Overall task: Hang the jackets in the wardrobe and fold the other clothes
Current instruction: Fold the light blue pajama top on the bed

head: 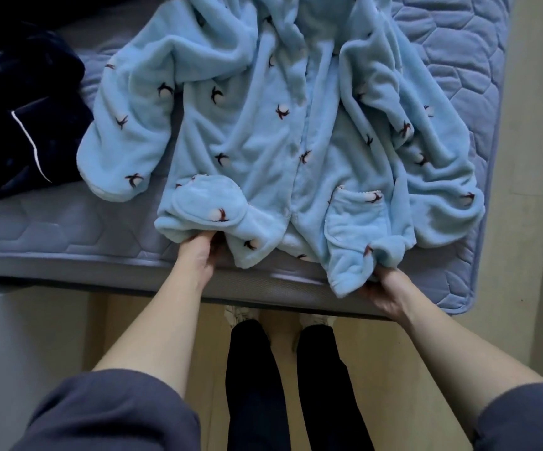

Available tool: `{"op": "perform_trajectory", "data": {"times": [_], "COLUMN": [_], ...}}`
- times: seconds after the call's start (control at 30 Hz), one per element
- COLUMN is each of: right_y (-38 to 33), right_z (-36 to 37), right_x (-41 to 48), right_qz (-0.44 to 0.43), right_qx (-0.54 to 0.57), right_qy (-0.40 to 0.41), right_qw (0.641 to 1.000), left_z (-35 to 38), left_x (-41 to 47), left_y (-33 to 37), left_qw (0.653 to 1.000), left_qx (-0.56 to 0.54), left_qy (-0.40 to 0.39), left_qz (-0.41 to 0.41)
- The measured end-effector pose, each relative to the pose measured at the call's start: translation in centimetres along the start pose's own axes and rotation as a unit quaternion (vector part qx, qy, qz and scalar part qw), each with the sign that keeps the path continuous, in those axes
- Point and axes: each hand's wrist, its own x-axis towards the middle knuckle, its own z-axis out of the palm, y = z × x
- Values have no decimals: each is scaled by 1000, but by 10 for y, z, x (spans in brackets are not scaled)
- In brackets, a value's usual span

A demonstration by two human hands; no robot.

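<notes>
Fleece pyjama top, pale blue, dotted with small dark bird-like motifs. Lies front-up on a quilted grey-blue mattress, collar end toward the far side, hem at the near edge and partly drooping over it. Rumpled throughout, with both sleeves bent down alongside the body. Two patch pockets near the hem, the one nearer the left hand creased over on itself.

Left hand at one hem corner, fingers curled up under the cloth and gripping it, fingertips hidden in the fold. Right hand at the other hem corner, fingers closed round a bunched flap of fleece hanging over the mattress edge. Forearms bare, grey sleeves pushed up toward the elbows.

Just beside the top, on the left-hand side of the same mattress, a heaped dark navy garment with thin white piping; cannot tell whether the two touch.

Below the mattress edge, pale wooden floor. Between the arms, legs in dark trousers, and light shoes with toes close against the bed's side.
</notes>
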Motion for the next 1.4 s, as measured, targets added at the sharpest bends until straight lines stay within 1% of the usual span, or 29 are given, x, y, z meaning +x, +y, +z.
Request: {"op": "perform_trajectory", "data": {"times": [0.07,0.13,0.2,0.27,0.33,0.4,0.43,0.5,0.57,0.63,0.67,0.7,0.77,0.8,0.83,0.9,1.0,1.03,1.07,1.1,1.17,1.2,1.23,1.3,1.37,1.4], "right_y": [4,8,13,18,19,18,19,20,22,21,20,18,20,23,27,38,50,52,52,51,42,35,28,13,2,-2], "right_z": [3,2,2,0,1,0,-2,-12,-23,-28,-28,-26,-21,-19,-17,-12,4,12,22,34,62,79,96,132,170,188], "right_x": [0,3,6,7,2,-10,-18,-37,-54,-67,-70,-71,-69,-66,-63,-57,-56,-59,-60,-62,-63,-62,-60,-55,-46,-39], "right_qz": [4,7,19,-5,-38,-45,-38,-5,23,23,20,26,86,128,168,224,254,243,220,188,118,87,59,4,-40,-54], "right_qx": [-3,-4,28,14,-2,3,-1,-39,-105,-140,-140,-137,-164,-194,-224,-283,-401,-431,-451,-461,-458,-461,-476,-526,-571,-581], "right_qy": [-12,5,15,38,55,48,62,140,224,269,276,272,241,221,201,163,114,104,93,78,46,34,23,-1,-21,-28], "right_qw": [1000,1000,999,999,998,998,997,989,969,952,951,952,953,947,939,918,873,863,860,864,880,882,877,850,820,811], "left_z": [8,14,16,10,-2,-21,-32,-50,-60,-66,-67,-66,-60,-56,-53,-48,-42,-40,-37,-34,-28,-27,-27,-32,-37,-40], "left_x": [1,-1,-5,-10,-18,-29,-35,-50,-61,-67,-67,-67,-64,-63,-62,-62,-73,-78,-81,-81,-77,-72,-65,-45,-20,-5], "left_y": [6,9,10,10,8,3,0,-1,4,15,21,25,25,21,15,-2,-22,-23,-20,-12,14,32,50,85,113,124], "left_qw": [996,988,991,997,1000,990,979,959,945,938,941,949,956,949,937,907,852,838,833,839,861,873,883,888,883,881], "left_qx": [-71,-124,-96,-40,-3,48,83,129,147,159,161,159,181,214,249,313,428,462,485,496,489,473,455,442,446,445], "left_qy": [-57,-87,-83,-56,9,125,175,231,270,291,278,247,156,112,78,37,9,0,-6,-1,39,66,91,126,143,160], "left_qz": [-16,-34,-34,-27,-25,-49,-66,-100,-110,-105,-108,-119,-170,-202,-231,-278,-303,-292,-265,-225,-136,-99,-67,-22,2,20]}}
